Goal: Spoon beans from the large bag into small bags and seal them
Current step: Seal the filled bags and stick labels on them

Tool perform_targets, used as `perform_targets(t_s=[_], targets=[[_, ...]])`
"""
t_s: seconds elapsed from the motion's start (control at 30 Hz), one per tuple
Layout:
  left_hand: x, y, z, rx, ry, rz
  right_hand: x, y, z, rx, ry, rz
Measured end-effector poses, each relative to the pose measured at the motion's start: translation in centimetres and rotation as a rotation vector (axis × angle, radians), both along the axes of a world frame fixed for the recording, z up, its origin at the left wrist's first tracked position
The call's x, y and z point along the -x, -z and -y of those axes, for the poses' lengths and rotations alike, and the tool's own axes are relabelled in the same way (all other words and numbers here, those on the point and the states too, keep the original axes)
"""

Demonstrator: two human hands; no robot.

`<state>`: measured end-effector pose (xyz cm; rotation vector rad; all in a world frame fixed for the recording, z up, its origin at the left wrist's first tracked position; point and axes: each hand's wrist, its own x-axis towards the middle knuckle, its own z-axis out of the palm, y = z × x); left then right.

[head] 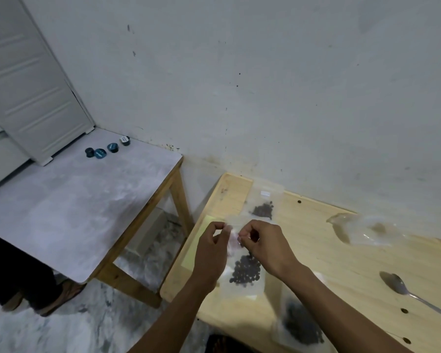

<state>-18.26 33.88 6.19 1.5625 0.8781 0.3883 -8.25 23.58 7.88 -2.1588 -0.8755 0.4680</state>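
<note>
Both hands are over the left part of the wooden table (341, 250), close to each other. The left hand (211, 248) has its fingers curled, and the thumb and first finger pinch the upper left edge of a small clear bag (242, 273). The right hand (262, 243) pinches the same upper edge just beside it, so the top of the bag is between the two hands. The rest of this small bag hangs or lies below the hands, toward the person, and a heap of dark beans (246, 272) sits in its lower part, under the right wrist.

A second small bag (264, 207) with some dark beans lies flat on the table behind the hands, near the wall. The large bag (299, 324) with many dark beans is at the near edge of the table, under the right forearm. A crumpled clear bag (364, 229) lies to the right, well apart from the hands. The metal spoon (402, 289) rests on the table at the right side, and no hand touches it.
</note>
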Motion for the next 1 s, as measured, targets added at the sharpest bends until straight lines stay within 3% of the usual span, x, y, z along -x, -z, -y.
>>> perform_targets(t_s=[0.17, 0.27, 0.33, 0.43, 0.7, 1.0], targets=[[0.0, -0.6, -0.2, 0.132, -0.101, 0.103, 0.3, 0.2, -0.1, -0.010, 0.210, 0.127], [-0.1, -1.1, -0.5, 0.187, -0.137, 0.161, 0.0, 0.0, 0.1, -0.090, 0.380, -0.105], [-0.2, -1.2, -0.5, 0.197, -0.138, 0.171, -0.1, 0.3, 0.2, -0.179, 0.351, -0.380], [-0.3, -1.2, -0.4, 0.220, -0.131, 0.188, -0.2, 0.8, 0.2, -0.254, 0.331, -0.524], [-0.4, -1.0, -0.4, 0.285, 0.006, 0.152, -0.8, 0.3, 0.9, -0.270, 0.325, -0.518], [-2.3, 1.1, -0.3, 0.319, -0.069, 0.086, -1.5, 1.1, 2.2, -0.212, 0.287, -0.588]])
